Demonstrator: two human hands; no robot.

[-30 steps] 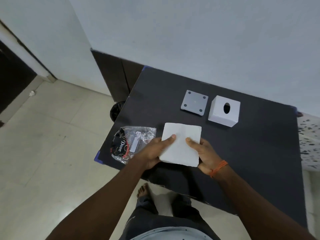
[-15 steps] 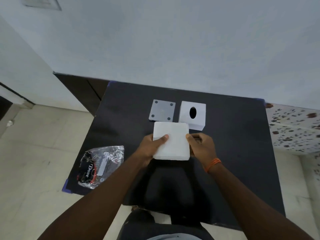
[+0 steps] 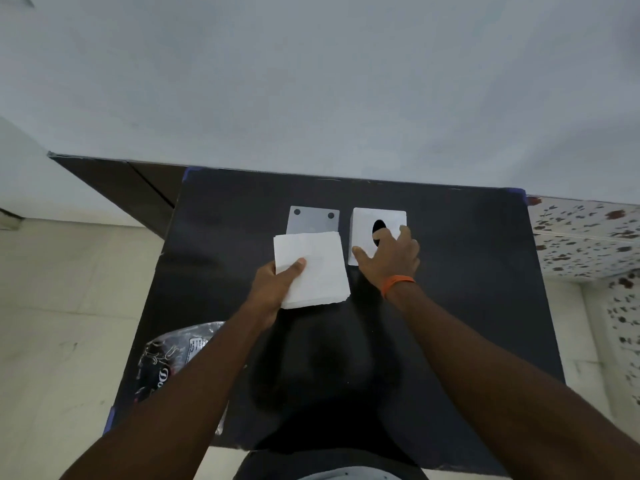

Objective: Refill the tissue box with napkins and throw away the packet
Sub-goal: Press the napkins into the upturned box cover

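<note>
Since half a second ago, the right hand (image 3: pixel 389 258) is letting go of the stack of napkins (image 3: pixel 311 268) and reaching forward to the tissue box (image 3: pixel 363 230), while the left hand (image 3: pixel 277 284) is now carrying the stack alone. That left hand is pinching the near left corner of the napkins, with the thumb lying on top and the other fingers hidden beneath. The stack is hanging above the dark tabletop (image 3: pixel 467 289), level and square, and its far edge is covering the near part of the grey lid (image 3: pixel 313 220), whose two dark corner dots are showing just beyond it.

Over on the right, the hand is spreading its fingers over the white tissue box, the thumb lying at the box's near left corner and the fingertips reaching across the top beside the dark oval opening. Whether the fingers are actually gripping the sides of the box is something the view is not showing. An orange band (image 3: pixel 398 282) is circling the right wrist.

Lid and box are sitting side by side near the far edge of the tabletop, close together but apart. Meanwhile the empty plastic packet (image 3: pixel 173 358) is lying at the near left corner of the tabletop, partly hidden by the left forearm, well apart from the box.
</note>
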